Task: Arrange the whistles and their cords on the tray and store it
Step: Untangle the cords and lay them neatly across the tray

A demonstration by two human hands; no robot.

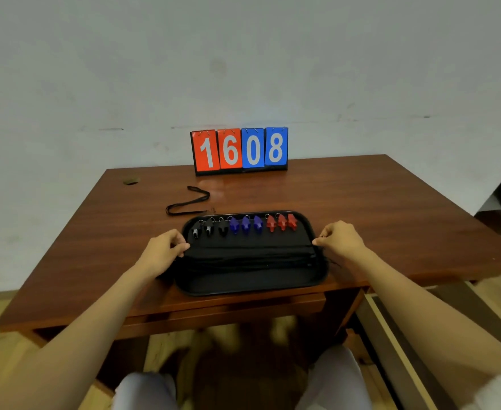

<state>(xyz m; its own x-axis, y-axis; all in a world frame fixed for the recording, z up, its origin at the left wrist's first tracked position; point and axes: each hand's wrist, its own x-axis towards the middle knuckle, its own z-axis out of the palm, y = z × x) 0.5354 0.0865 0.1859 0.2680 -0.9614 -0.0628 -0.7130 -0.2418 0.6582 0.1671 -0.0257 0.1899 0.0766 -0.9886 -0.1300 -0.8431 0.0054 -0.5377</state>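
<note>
Closest in: pale knees under the table [361, 202], and low on the right maybe a pulled-out drawer [391, 344], hard to tell.

Next up, a black tray [243, 290] sitting near the front edge of the table. Stretched flat across its near half, a bunch of black cords [249, 257]. Pinched at the left end by the left hand [166, 247] and at the right end by the right hand [342, 236]. Hands well apart, fingers curled on both.

Looks like the laying-straight step. To do it well:
- Pull softly both ways to keep the cords flat and side by side.
- Press the ends down inside the rim before letting go.
- Tuck in the thin bit poking over the right rim.
- Keep clear of the whistles behind.

Farther back on the tray, one tidy row: three black whistles [209, 229], three blue whistles [245, 224], three red whistles [281, 221].

Past the tray, one loose cord [188, 202] lying on the table. Probably the next one to fetch.

Farthest off, a score board [240, 150] showing 1608, by the wall.
</note>
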